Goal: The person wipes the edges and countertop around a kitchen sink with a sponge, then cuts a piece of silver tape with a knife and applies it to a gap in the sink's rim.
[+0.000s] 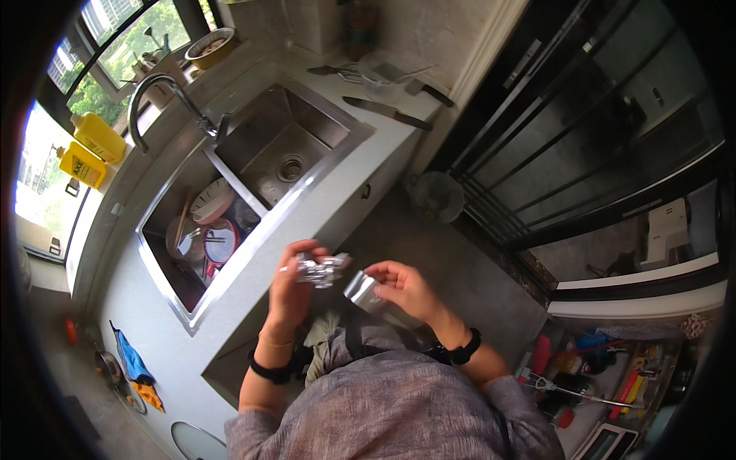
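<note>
My left hand (292, 287) holds a crumpled, shiny silver piece (322, 270) that looks like foil; motion blurs it slightly. A hand's width to the right, my right hand (405, 287) pinches a smoother silver packet or can-like piece (361, 288) between thumb and fingers; its exact kind is unclear. The two silver pieces are close but apart. Both hands are in front of my body, just off the front edge of the pale countertop (253, 261). Past them is a stainless double sink; its left basin (172, 287) contains bowls and a red-rimmed dish (220, 241).
A curved faucet (161, 80) rises behind the sink. Two yellow bottles (92, 149) stand by the window. Knives (388, 112) and a clear plastic container (382, 75) lie at the far counter end. A blue cloth (132, 356) is at left, a transparent bin (437, 196) on the floor, tools (575, 391) at lower right.
</note>
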Tool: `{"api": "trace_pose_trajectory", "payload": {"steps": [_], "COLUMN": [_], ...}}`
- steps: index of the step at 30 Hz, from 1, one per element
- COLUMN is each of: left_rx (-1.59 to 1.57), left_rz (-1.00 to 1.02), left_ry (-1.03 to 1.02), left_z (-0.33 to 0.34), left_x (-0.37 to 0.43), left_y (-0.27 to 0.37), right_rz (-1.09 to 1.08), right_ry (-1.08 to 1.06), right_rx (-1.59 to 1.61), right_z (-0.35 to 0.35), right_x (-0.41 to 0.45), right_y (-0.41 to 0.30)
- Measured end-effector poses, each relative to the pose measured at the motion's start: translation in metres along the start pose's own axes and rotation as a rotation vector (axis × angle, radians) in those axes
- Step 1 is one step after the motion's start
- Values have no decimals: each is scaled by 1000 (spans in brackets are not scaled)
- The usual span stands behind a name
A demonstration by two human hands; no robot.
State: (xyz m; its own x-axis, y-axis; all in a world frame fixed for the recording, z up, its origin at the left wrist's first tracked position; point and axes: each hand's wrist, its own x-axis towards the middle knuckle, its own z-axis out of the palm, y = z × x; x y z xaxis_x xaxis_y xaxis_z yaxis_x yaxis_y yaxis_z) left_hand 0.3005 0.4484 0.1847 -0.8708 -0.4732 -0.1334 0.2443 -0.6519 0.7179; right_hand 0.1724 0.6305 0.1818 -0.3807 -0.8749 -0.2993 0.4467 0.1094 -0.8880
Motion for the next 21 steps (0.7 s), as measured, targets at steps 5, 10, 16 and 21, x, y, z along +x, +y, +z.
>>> {"api": "trace_pose_trajectory", "payload": {"steps": [5,10,16,21], "left_rx": [745,894,781,933], "left_rz": [-104,11,6,128], "left_ry": [-314,-494,-780,-700], "left_z": [118,168,169,158], "left_x": [35,69,135,199], "left_y": [-75,-117,-158,-198], "right_rz": [-263,-295,-143,-44], "right_ry": [281,390,400,381], "right_rx": [-272,-441,-541,-629], "right_z": [-62,-109,-157,-231], "right_x": [-55,-79,-74,-53], "right_y": [13,-15,-39,-49]}}
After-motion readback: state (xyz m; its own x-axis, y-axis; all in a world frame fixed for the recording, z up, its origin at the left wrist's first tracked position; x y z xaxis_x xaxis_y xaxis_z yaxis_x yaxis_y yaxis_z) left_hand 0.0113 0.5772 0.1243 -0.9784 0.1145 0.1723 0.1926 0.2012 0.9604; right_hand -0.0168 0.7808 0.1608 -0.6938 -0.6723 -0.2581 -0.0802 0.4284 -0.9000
